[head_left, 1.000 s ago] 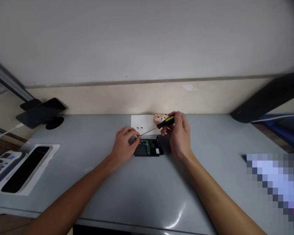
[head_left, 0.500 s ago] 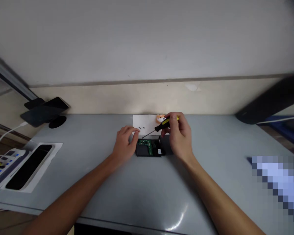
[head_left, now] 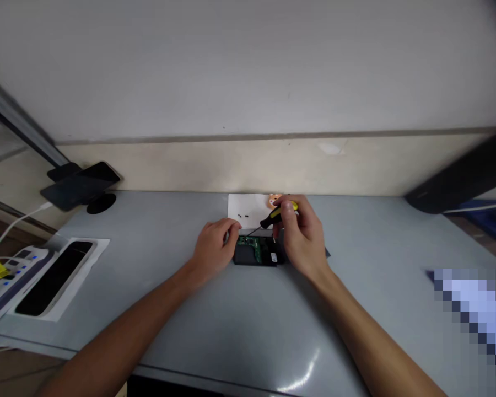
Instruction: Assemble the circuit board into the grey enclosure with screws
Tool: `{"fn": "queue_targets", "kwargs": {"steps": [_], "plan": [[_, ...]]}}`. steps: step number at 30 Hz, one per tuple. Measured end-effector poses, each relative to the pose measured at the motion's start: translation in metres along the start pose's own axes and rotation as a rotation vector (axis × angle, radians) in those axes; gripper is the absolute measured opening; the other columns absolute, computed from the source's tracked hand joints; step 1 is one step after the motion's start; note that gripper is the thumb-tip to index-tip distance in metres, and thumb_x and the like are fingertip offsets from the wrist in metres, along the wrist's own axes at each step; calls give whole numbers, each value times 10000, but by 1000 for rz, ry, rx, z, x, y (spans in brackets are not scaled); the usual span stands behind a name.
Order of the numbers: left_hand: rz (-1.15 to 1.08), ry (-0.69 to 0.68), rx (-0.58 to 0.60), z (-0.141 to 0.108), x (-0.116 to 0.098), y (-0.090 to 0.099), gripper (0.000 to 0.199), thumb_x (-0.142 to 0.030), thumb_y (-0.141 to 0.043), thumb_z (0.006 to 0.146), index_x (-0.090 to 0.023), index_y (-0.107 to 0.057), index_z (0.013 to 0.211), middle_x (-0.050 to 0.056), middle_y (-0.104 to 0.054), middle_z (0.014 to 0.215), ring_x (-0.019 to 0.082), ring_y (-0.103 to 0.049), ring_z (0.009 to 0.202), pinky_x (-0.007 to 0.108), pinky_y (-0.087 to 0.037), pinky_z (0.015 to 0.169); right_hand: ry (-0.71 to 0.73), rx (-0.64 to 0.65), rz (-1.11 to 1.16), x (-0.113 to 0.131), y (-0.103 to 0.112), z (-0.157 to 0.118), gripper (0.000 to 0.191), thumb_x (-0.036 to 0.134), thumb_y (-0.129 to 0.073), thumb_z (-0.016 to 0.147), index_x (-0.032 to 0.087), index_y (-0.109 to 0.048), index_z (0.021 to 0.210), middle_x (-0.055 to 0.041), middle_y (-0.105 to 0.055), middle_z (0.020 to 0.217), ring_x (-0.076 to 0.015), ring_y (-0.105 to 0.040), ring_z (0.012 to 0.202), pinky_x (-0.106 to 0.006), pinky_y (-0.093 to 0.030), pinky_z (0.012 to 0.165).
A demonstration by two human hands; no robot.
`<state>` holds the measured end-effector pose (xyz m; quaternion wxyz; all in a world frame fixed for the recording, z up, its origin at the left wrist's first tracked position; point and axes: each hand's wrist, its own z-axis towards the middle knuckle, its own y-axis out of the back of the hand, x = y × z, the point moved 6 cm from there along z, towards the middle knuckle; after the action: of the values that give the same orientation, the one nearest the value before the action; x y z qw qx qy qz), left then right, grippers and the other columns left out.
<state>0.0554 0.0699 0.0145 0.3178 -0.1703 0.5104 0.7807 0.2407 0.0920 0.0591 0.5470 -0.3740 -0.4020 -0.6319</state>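
An opened black electronic device (head_left: 245,254) with a green circuit board (head_left: 257,252) lies flat on the grey table. At its upper left corner, my left hand (head_left: 217,242) is closed, thumb and forefinger pinching the edge. My right hand (head_left: 303,234) grips a black and yellow screwdriver (head_left: 268,220) by the handle. The thin shaft slants down to the left, its tip at the board's upper part; whether it touches is too small to tell. Behind the device lies white paper (head_left: 254,207) with several tiny dark screws (head_left: 246,216) on it. An orange and white animal-face item (head_left: 273,202) is partly hidden by my right hand.
A smartphone on a stand (head_left: 82,184) is at the back left. Another phone (head_left: 55,278) lies on white paper beside a power strip (head_left: 14,281) with a yellow plug. A dark cylinder (head_left: 458,176) stands at the back right. A dark flat piece (head_left: 327,252) shows behind my right wrist.
The screwdriver's tip has moved from the device's upper edge down onto the board area. My left fingers have drawn closer together at the corner. The view has shifted slightly.
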Motion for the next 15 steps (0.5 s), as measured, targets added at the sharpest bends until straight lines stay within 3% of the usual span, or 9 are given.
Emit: {"fn": "queue_targets", "kwargs": {"steps": [5, 11, 15], "plan": [[30, -4, 40, 0, 2, -2, 218, -203, -489, 1024, -245, -681, 929, -17, -750, 898, 183, -655, 823, 363, -485, 841, -5, -26, 68, 0, 0, -2, 303, 538, -578, 976, 250, -672, 968, -8, -636, 802, -109, -521, 521, -280, -403, 491], [21, 2, 52, 1, 2, 0, 217, -200, -488, 1016, -241, -673, 911, -8, -736, 896, 190, -661, 845, 362, -491, 816, 11, -22, 32, 2, 0, -3, 276, 502, -551, 999, 257, -677, 989, -20, -662, 918, -102, -525, 526, -287, -418, 498], [22, -10, 47, 2, 2, 0, 221, -200, -486, 1014, -237, -671, 899, 0, -725, 867, 190, -662, 838, 355, -492, 795, 10, -32, 63, 1, 0, -2, 260, 495, -589, 981, 254, -685, 968, -17, -652, 859, -113, -515, 529, -291, -401, 493]]}}
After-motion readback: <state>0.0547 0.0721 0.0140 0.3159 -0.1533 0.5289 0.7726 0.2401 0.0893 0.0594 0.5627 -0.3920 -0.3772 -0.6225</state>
